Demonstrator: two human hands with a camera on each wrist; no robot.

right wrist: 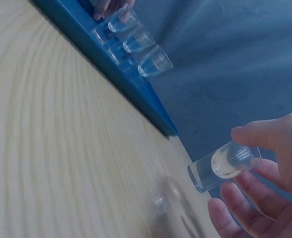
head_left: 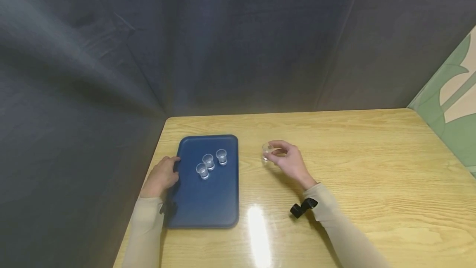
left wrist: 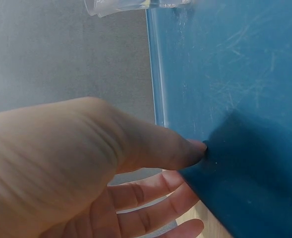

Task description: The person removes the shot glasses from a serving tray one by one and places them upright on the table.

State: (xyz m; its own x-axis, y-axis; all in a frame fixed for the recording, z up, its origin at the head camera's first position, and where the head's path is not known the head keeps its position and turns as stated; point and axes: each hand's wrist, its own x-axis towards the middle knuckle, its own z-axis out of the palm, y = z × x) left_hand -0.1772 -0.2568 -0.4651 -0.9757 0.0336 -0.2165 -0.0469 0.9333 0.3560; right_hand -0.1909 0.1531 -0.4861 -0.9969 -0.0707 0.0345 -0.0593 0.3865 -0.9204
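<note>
A clear shot glass (right wrist: 205, 171) is pinched near its rim between the thumb and fingers of my right hand (head_left: 291, 162). It is over the wooden table, to the right of a blue tray (head_left: 208, 210); I cannot tell whether its base touches the wood. My left hand (head_left: 160, 177) holds the tray's left rim, thumb on top and the other fingers at the outer side. On the tray stand three similar shot glasses: a front-left glass (head_left: 203, 171), a middle glass (head_left: 208, 162) and a back-right glass (head_left: 221, 157), close together in a slanting row.
The wooden table (head_left: 357, 156) stretches away to the right and meets a dark grey cloth (head_left: 260, 53) at the back. More cloth hangs close along the left side. A green and beige patterned surface (head_left: 453, 98) is at the far right.
</note>
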